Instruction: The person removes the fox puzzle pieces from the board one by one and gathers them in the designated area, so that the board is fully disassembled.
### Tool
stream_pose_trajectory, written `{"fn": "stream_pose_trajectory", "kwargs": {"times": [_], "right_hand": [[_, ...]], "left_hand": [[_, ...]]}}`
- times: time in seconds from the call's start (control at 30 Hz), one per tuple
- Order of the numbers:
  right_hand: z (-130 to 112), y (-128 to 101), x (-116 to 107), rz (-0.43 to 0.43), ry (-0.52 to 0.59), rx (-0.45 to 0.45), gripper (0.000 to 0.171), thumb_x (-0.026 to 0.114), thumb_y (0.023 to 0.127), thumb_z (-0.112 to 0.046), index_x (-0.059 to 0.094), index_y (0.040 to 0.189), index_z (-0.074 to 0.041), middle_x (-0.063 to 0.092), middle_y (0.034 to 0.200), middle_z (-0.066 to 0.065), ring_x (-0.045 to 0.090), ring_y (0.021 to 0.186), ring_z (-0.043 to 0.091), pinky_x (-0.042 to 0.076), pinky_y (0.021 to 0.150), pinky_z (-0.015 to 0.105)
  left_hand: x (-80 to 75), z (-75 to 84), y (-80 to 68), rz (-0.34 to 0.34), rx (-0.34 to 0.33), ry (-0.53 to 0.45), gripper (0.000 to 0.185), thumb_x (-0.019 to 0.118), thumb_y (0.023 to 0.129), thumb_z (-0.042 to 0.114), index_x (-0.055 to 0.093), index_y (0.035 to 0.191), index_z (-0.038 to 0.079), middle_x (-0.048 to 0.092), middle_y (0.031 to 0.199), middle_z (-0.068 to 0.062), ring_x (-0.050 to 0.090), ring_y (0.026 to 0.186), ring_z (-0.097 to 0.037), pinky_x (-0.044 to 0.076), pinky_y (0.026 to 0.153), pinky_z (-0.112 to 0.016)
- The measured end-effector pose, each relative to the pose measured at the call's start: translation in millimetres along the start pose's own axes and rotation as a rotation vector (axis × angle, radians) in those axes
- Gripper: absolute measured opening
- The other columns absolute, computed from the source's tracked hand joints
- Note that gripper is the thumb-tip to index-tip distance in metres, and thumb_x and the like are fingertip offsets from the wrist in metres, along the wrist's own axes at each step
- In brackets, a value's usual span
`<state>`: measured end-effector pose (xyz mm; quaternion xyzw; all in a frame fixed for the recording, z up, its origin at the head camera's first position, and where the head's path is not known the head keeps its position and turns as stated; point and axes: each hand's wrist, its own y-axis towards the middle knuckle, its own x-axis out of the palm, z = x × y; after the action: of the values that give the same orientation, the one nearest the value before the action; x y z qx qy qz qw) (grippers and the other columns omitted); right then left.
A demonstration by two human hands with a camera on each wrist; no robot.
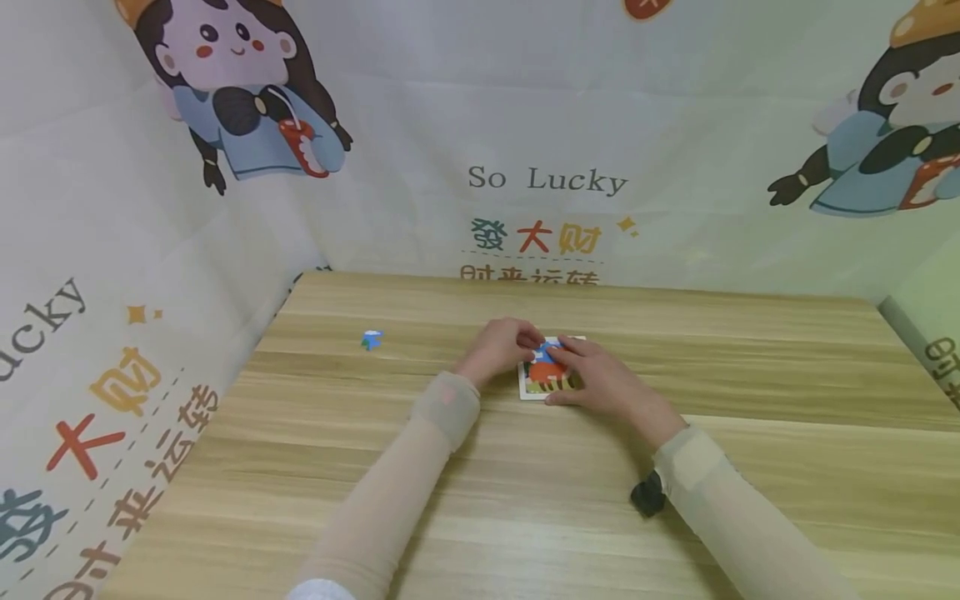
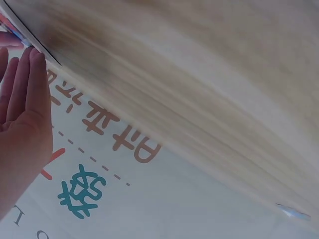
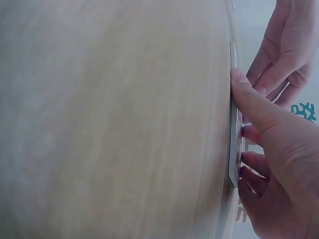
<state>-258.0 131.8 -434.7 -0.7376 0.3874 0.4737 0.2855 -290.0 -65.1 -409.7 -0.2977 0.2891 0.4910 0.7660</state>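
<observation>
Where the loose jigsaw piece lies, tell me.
In the head view, the jigsaw piece lies on the table toward its far left corner, left of the left hand.

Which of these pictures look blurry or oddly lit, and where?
Head view: fairly clear, with a soft sheen on the near table and a faint shadow beside the left sleeve. Left wrist view: tilted, table grain smeared, the blue piece a thin sliver. Right wrist view: table hazy and greyish at the left, the right hand clearer.
</observation>
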Motion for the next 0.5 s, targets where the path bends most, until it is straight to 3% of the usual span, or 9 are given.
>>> {"fn": "stream_pose_trajectory", "kwargs": {"times": [0.17, 0.37, 0.5], "right_hand": [[-1, 0, -1, -0.005, 0.016, 0.014, 0.085, 0.073, 0.086, -0.050, 0.038, 0.153, -0.010, 0.030, 0.162, 0.017, 0.031, 0.147, 0.041, 0.033, 0.117, 0.057], [-1, 2, 1, 0.044, 0.107, 0.031, 0.096, 0.081, 0.080, -0.046, 0.035, 0.151, 0.001, 0.056, 0.139, 0.016, 0.054, 0.124, 0.032, 0.042, 0.110, 0.052], [-2, 2, 0, 0.055, 0.113, 0.048, 0.097, 0.081, 0.079, -0.047, 0.036, 0.150, 0.001, 0.056, 0.140, 0.017, 0.052, 0.130, 0.034, 0.040, 0.113, 0.053]], "left_hand": [[2.4, 0.9, 1.1, 0.020, -0.016, 0.001, 0.026, 0.065, 0.093, 0.002, 0.070, 0.117, 0.008, 0.072, 0.118, -0.009, 0.066, 0.113, -0.023, 0.051, 0.103, -0.034], [4.5, 3.4, 5.7, 0.082, -0.066, -0.040, 0.023, 0.072, 0.088, 0.005, 0.073, 0.110, 0.009, 0.074, 0.111, -0.008, 0.068, 0.106, -0.023, 0.053, 0.097, -0.034], [7.4, 6.7, 11.0, 0.139, -0.130, -0.034, 0.020, 0.077, 0.085, 0.010, 0.074, 0.105, 0.010, 0.075, 0.105, -0.007, 0.068, 0.099, -0.022, 0.053, 0.093, -0.035]]}}
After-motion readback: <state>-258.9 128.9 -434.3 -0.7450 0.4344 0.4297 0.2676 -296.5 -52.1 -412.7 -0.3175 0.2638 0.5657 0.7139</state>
